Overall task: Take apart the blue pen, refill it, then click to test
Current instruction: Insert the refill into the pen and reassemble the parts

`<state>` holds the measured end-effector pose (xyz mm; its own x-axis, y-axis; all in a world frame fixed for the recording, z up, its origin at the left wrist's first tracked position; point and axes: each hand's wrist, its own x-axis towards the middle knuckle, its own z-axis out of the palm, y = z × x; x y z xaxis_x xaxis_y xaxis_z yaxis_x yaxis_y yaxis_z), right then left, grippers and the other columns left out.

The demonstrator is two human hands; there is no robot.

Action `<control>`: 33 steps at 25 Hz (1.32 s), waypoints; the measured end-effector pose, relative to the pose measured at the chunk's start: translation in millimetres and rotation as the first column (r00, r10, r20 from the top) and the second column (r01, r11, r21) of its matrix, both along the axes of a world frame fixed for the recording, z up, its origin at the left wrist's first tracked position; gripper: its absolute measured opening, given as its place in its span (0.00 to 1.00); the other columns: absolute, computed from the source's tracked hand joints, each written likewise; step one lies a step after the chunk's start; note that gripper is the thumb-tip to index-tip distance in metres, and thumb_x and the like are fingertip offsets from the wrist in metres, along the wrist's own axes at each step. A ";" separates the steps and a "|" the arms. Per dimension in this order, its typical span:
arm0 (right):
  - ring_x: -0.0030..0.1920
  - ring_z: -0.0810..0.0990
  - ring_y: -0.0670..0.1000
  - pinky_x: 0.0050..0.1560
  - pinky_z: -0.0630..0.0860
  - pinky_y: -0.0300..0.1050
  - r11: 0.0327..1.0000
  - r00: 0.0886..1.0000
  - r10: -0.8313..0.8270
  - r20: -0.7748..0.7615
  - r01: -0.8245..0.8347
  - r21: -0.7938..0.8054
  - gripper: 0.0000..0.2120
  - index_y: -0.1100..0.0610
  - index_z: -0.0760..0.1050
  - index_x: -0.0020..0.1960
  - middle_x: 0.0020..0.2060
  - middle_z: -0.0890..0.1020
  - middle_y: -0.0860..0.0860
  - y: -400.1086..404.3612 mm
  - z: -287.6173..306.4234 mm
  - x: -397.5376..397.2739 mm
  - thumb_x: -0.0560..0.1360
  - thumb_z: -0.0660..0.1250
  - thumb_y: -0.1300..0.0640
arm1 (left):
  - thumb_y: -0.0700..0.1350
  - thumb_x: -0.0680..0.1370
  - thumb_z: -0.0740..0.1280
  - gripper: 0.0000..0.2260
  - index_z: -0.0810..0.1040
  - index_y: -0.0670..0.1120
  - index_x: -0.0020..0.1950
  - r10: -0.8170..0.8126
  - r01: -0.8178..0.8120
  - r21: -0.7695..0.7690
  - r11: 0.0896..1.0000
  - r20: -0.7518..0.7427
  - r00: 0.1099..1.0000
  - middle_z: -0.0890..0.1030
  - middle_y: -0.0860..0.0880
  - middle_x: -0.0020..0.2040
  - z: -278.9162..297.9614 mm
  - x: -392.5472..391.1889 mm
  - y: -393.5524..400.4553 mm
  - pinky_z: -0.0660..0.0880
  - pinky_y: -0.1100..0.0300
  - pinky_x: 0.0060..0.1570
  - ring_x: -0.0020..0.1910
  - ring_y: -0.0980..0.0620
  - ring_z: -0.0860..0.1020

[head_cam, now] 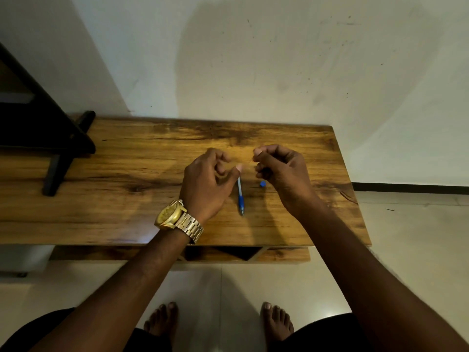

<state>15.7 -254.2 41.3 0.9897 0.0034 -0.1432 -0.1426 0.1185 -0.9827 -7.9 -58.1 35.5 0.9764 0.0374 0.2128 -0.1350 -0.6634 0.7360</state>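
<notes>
Hovering with curled hands, left (pixel 210 174) empty, right (pixel 276 165) grip unclear, risking knocking the small blue plastic cap (pixel 262 184) between them off the table (pixel 127 199).

This looks like a room in a home. A low wooden table (pixel 142 189) stands against a scuffed white wall (pixel 279 59) on pale floor tiles (pixel 406 250), and the person's bare feet (pixel 276 321) rest on them. A dark stand (pixel 58 138) sits at the table's left end.
</notes>
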 end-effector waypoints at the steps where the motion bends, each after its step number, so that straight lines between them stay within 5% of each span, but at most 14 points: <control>1: 0.38 0.82 0.47 0.45 0.81 0.46 0.997 0.997 -0.073 -0.026 0.074 0.037 0.03 0.62 0.84 0.54 0.42 0.85 0.53 -4.1 1.6 2.3 0.82 0.74 0.63 | 0.56 0.78 0.75 0.09 0.80 0.53 0.49 0.005 -0.001 0.084 0.996 -0.047 0.999 0.79 0.58 0.40 -5.1 -0.1 0.2 0.70 0.67 0.32 0.38 0.59 0.80; 4: 0.35 0.81 0.45 0.44 0.81 0.44 0.954 0.960 -0.243 -0.141 0.263 0.145 0.03 0.62 0.84 0.55 0.39 0.84 0.52 -14.2 3.7 6.7 0.82 0.73 0.64 | 0.62 0.77 0.74 0.16 0.80 0.51 0.41 0.037 0.013 0.262 0.965 -0.184 0.982 0.85 0.51 0.42 -22.5 -4.9 -7.3 0.75 0.61 0.34 0.43 0.52 0.85; 6: 0.35 0.80 0.46 0.42 0.81 0.43 0.941 0.949 -0.267 -0.170 0.295 0.168 0.01 0.61 0.83 0.53 0.37 0.83 0.52 -15.8 4.4 6.3 0.82 0.72 0.64 | 0.65 0.76 0.73 0.20 0.82 0.48 0.43 0.044 0.026 0.315 0.949 -0.216 0.975 0.87 0.47 0.47 -28.8 -6.2 -17.2 0.82 0.54 0.48 0.55 0.48 0.86; 9: 0.35 0.80 0.46 0.42 0.82 0.42 0.938 0.948 -0.268 -0.174 0.298 0.176 0.02 0.60 0.83 0.51 0.36 0.83 0.51 -17.2 8.4 2.9 0.82 0.72 0.64 | 0.64 0.78 0.70 0.19 0.82 0.48 0.49 0.055 0.046 0.418 0.907 -0.227 0.972 0.85 0.48 0.48 -29.5 -2.8 -27.8 0.82 0.48 0.59 0.55 0.47 0.85; 14: 0.36 0.82 0.47 0.42 0.82 0.42 0.931 0.949 -0.265 -0.173 0.298 0.210 0.04 0.60 0.83 0.49 0.37 0.83 0.53 -20.1 20.3 -3.7 0.81 0.73 0.66 | 0.56 0.77 0.72 0.11 0.83 0.49 0.49 0.031 0.088 0.450 0.889 -0.250 0.968 0.88 0.49 0.50 -20.7 -11.9 -22.5 0.79 0.55 0.46 0.72 0.48 0.79; 21: 0.44 0.87 0.50 0.47 0.86 0.44 0.906 0.940 -0.297 -0.166 0.333 0.263 0.02 0.59 0.82 0.52 0.43 0.87 0.55 -23.1 42.1 -27.4 0.83 0.72 0.62 | 0.47 0.77 0.78 0.06 0.86 0.46 0.49 -0.110 0.111 0.008 0.994 -0.074 0.991 0.88 0.52 0.43 0.9 -17.3 6.0 0.86 0.54 0.45 0.40 0.57 0.86; 24: 0.44 0.90 0.51 0.47 0.86 0.43 0.908 0.942 -0.316 -0.109 0.334 0.253 0.02 0.59 0.83 0.53 0.43 0.89 0.55 -24.7 45.7 -36.4 0.83 0.73 0.61 | 0.48 0.77 0.78 0.06 0.86 0.48 0.51 -0.132 0.136 -0.087 0.987 0.049 0.990 0.87 0.56 0.44 6.6 -15.0 4.1 0.85 0.61 0.42 0.42 0.60 0.86; 28: 0.45 0.90 0.52 0.49 0.87 0.44 0.918 0.961 -0.258 -0.101 0.277 0.284 0.02 0.60 0.82 0.52 0.45 0.89 0.56 -14.1 36.1 -31.2 0.83 0.72 0.61 | 0.48 0.76 0.78 0.06 0.86 0.51 0.52 -0.123 0.147 -0.124 0.981 0.182 0.976 0.87 0.58 0.47 8.6 -16.1 9.6 0.85 0.57 0.43 0.45 0.58 0.86; 33: 0.48 0.91 0.53 0.50 0.87 0.45 0.916 0.982 -0.147 -0.117 0.180 0.359 0.02 0.59 0.82 0.54 0.48 0.90 0.57 -9.1 28.0 -17.2 0.83 0.72 0.60 | 0.48 0.76 0.79 0.06 0.86 0.52 0.51 -0.087 0.110 -0.127 0.986 0.177 0.980 0.86 0.58 0.47 10.5 -11.2 15.1 0.84 0.60 0.43 0.45 0.57 0.85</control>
<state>-1.6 -263.4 69.3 0.9648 -0.0884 -0.2476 -0.1727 0.4968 -0.8505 -19.1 -43.0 46.0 0.9267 -0.0175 0.3754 -0.3256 -0.5363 0.7787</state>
